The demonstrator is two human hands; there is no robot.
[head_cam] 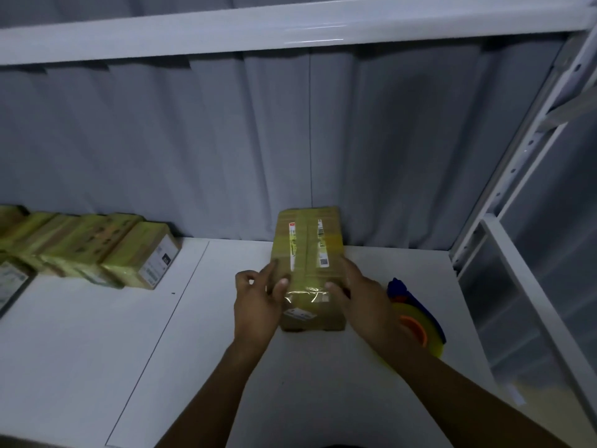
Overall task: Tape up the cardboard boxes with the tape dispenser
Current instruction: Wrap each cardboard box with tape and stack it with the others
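Far left, a row of taped boxes (97, 250) sits lined up at the back of the white table (97, 350), all wrapped in yellowish tape. Those look finished.

Moving in, the left hand (258, 302) meets the cardboard box (310, 270) at its near left corner. The index finger stretches along the left side and the thumb presses on the top by the glossy strip. The other fingers are loosely curled and off the cardboard. Nothing clenched there: it's a press, not a grab.

The box itself lies lengthwise mid-table, its far end near the grey curtain (193, 140). Labels show under tape along the top seam, and a crinkled shiny band crosses the near end.

The right hand (361, 295) mirrors the left, fingers laid fairly straight along the right side, thumb on the top near the edge, cupping rather than squeezing. So the box sits between the two hands, and both touch it.

Just right of that wrist, the tape dispenser (423, 324), blue with an orange hub and a yellow roll, rests on the table with nobody holding it.

My read is that the strip is on and this is the smoothing-down step. The next call is either to turn the box for another seam or to slide it over to the row. More tape would mean the right hand lifting off and reaching for the dispenser beside it.
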